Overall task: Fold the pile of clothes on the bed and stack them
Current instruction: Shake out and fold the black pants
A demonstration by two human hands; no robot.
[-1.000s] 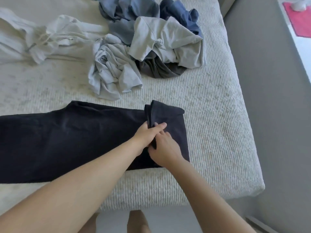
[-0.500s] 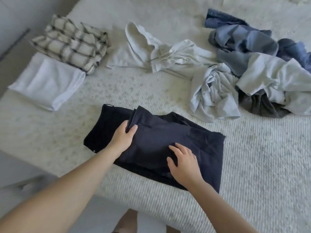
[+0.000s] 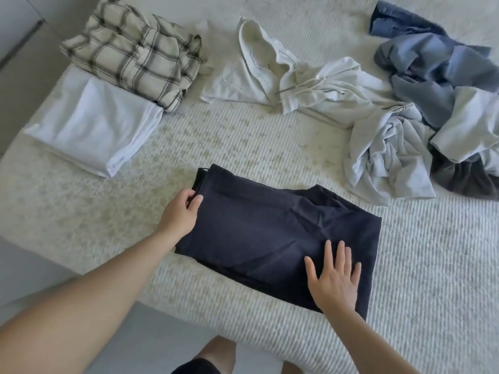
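Note:
A dark navy garment (image 3: 270, 228) lies folded over on the bed (image 3: 243, 136) near its front edge. My left hand (image 3: 181, 211) grips the garment's left edge, fingers curled round the fold. My right hand (image 3: 334, 279) presses flat on the garment's right part with straight, spread fingers. A folded white garment (image 3: 94, 125) and a folded plaid garment (image 3: 135, 49) lie at the back left. A cream hoodie (image 3: 291, 76) lies spread at the back centre. The unfolded pile (image 3: 437, 109) of blue, grey and pale clothes sits at the right.
The bed's left edge drops to a grey floor (image 3: 24, 265). My legs (image 3: 216, 357) stand against the bed's front edge. Bare cream bedspread lies between the navy garment and the folded items.
The navy garment has been folded over to the left and its top layer now lies flatter. My left hand moved to its left edge; my right hand slid right and flattened.

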